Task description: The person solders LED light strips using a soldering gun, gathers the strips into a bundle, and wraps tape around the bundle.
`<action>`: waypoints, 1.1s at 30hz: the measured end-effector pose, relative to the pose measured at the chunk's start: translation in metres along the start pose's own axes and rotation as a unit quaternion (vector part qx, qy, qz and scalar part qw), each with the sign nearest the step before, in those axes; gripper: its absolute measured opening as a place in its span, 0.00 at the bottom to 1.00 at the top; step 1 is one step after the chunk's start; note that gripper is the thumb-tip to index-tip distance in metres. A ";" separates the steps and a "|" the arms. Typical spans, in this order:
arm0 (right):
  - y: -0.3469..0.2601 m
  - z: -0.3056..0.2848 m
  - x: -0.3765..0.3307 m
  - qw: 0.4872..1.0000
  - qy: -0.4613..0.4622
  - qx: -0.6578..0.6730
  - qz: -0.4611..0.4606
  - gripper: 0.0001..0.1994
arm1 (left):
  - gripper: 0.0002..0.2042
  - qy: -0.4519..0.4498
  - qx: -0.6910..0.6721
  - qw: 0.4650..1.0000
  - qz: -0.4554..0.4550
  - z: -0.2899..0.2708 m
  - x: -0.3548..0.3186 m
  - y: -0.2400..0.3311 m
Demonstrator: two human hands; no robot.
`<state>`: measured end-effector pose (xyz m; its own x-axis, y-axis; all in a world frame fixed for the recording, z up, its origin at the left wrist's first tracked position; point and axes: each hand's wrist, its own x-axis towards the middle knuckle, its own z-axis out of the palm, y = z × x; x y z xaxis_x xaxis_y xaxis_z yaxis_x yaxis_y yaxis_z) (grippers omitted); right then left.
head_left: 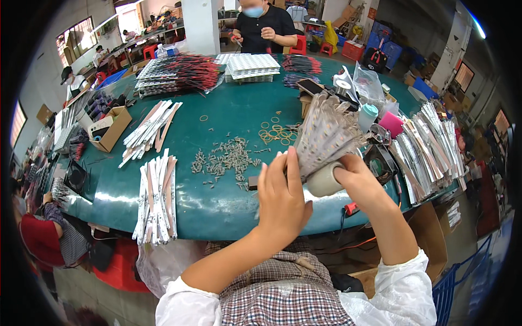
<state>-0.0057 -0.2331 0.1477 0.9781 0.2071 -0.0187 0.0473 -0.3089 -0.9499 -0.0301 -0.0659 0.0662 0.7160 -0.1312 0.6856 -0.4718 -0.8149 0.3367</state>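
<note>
In front of me, above the table's near edge, a fanned bundle of greyish strips with small yellowish spots point(331, 127) tilts up and to the right. My left hand point(280, 195) is pressed against the bundle's lower left side, fingers pointing upward, and supports it. A roll of beige tape point(324, 181) sits against the bundle's lower end. My right hand point(356, 179) grips that tape roll, with fingertips inside its core. Whether a length of tape runs from the roll onto the strips is hard to make out.
Small grey metal pieces point(231, 157) and yellow rubber bands point(278, 133) lie on the green table point(212, 212). White strip piles point(156, 198) stand left, more strips point(427, 152) right. A teal-lidded cup point(368, 114) is at right. Across the table a masked person point(266, 27) works.
</note>
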 end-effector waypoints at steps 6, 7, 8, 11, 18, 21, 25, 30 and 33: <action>0.013 -0.024 0.002 0.999 0.015 -0.034 -0.017 0.18 | 0.40 0.025 -0.270 0.959 0.079 -0.014 0.003 -0.022; 0.017 -0.026 0.003 0.994 -0.007 -0.092 -0.052 0.17 | 0.32 0.021 -0.302 0.948 0.095 -0.015 0.007 -0.032; 0.020 -0.030 0.003 0.983 -0.024 -0.168 -0.070 0.17 | 0.32 0.012 -0.305 0.948 0.090 -0.016 0.010 -0.040; 0.029 -0.036 0.005 0.979 -0.133 -0.146 -0.051 0.15 | 0.49 0.022 -0.372 0.926 0.066 -0.012 0.025 -0.052; 0.024 -0.026 0.013 0.946 -0.293 -0.029 -0.137 0.20 | 0.61 -0.368 -0.524 0.766 0.059 -0.023 0.032 -0.040; 0.020 -0.021 0.016 0.948 -0.242 -0.067 -0.193 0.16 | 0.51 -0.307 -0.481 0.818 0.071 -0.029 0.022 -0.039; 0.022 -0.020 0.026 0.955 -0.230 -0.153 -0.110 0.14 | 0.22 -0.257 -0.562 0.783 -0.075 -0.027 0.013 -0.042; 0.017 -0.038 0.030 0.940 -0.314 -0.117 -0.060 0.18 | 0.21 -0.238 -0.625 0.726 -0.159 -0.022 0.008 -0.050; 0.017 -0.044 0.034 0.917 -0.377 -0.101 -0.085 0.25 | 0.21 -0.216 -0.633 0.725 -0.166 -0.016 0.008 -0.054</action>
<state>0.0375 -0.2720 0.1445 0.5394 0.8269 -0.1591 0.2965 -0.3633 -0.8832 -0.0067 -0.0140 0.0640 0.8632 -0.4338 0.2582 -0.1358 0.2932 0.9464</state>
